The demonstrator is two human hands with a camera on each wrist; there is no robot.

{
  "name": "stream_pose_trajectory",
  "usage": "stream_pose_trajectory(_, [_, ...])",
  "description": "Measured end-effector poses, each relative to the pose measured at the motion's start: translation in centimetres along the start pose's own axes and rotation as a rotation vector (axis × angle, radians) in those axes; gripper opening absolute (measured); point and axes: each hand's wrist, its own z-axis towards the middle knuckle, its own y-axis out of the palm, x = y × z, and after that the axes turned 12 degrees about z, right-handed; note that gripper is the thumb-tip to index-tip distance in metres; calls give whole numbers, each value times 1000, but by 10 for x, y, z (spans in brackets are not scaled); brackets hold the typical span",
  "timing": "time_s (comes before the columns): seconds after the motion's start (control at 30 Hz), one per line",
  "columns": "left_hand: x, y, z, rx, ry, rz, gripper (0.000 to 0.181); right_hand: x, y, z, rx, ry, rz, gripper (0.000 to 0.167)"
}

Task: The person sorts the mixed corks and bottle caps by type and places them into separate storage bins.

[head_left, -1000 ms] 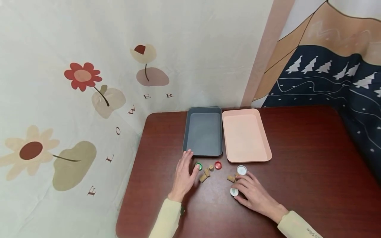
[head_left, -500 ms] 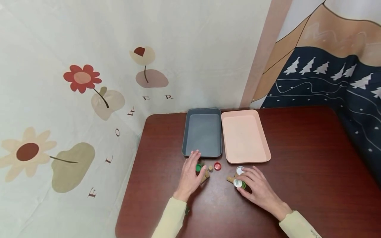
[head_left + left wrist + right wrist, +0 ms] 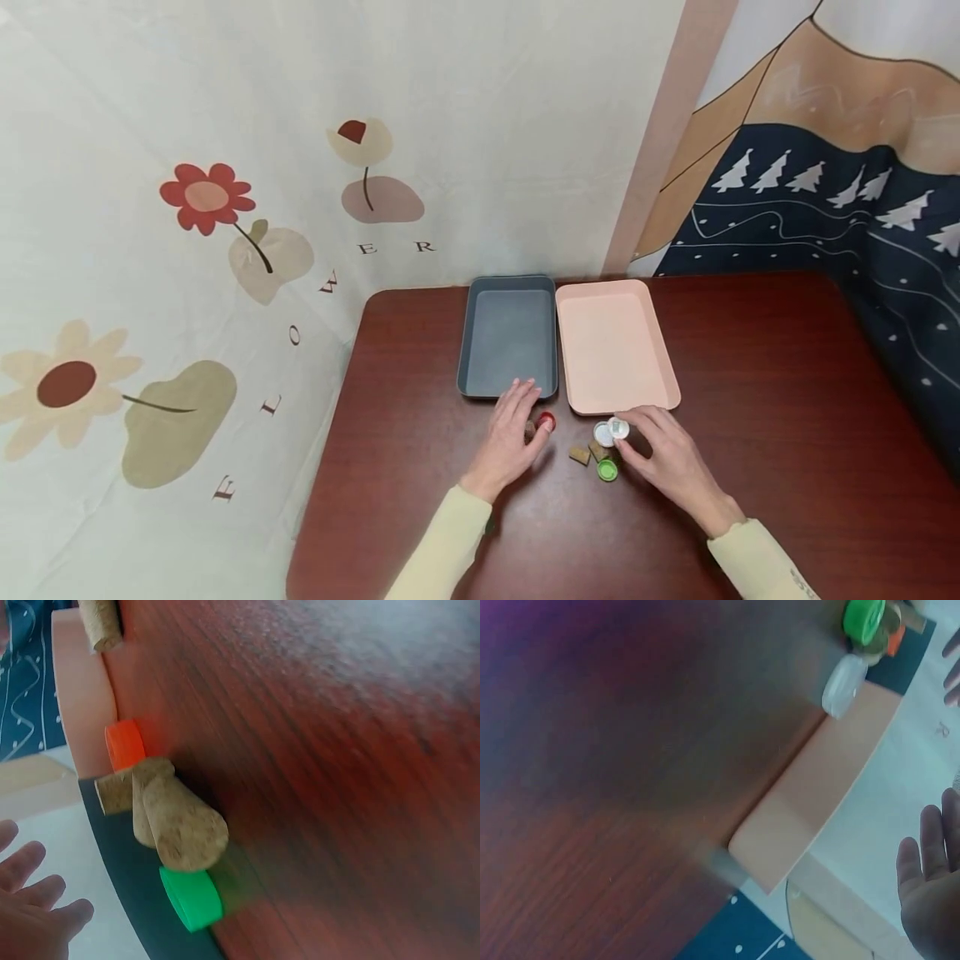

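Observation:
My right hand (image 3: 678,467) pinches a white cap (image 3: 618,428) with a greenish print between thumb and finger. Just left of it lies another white cap (image 3: 603,434). Two corks (image 3: 579,455) and a light green cap (image 3: 607,470) lie close by. My left hand (image 3: 504,446) hovers with fingers extended over several corks (image 3: 187,825), its thumb near a red cap (image 3: 546,421). In the left wrist view a green cap (image 3: 191,898) sits beside those corks; in the head view the left hand hides it. The right wrist view does not show the pinched cap.
A dark grey tray (image 3: 510,333) and a pink tray (image 3: 617,350) stand side by side at the table's back edge, beyond the hands. The reddish-brown table (image 3: 765,375) stretches to the right. Printed curtains (image 3: 480,150) hang behind it.
My right hand has moved away from me and slightly right with the white cap, uncovering the light green cap. My left hand has shifted right, from the green cap toward the red one.

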Motion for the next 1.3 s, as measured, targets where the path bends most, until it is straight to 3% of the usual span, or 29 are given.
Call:
stream_pose_trajectory(0.2, [10, 7, 13, -154, 39, 149, 59, 10, -7, 11, 63, 32, -27, 44])
stream_pose_trajectory(0.37, [18, 9, 21, -279, 63, 270, 67, 16, -9, 21, 117, 55, -29, 44])
stream_pose_trajectory(0.57, [21, 15, 25, -379, 86, 336, 72, 22, -11, 32, 158, 131, -50, 40])
stream_pose_trajectory(0.87, [20, 21, 24, -413, 62, 363, 70, 32, -13, 56, 110, 260, -85, 39])
stream_pose_trajectory(1.13, [19, 21, 24, -406, 61, 341, 69, 42, -15, 84, -14, 352, -123, 37])
stream_pose_trajectory(1.3, [20, 20, 23, -412, 53, 323, 70, 50, -14, 100, -119, 462, -117, 37])
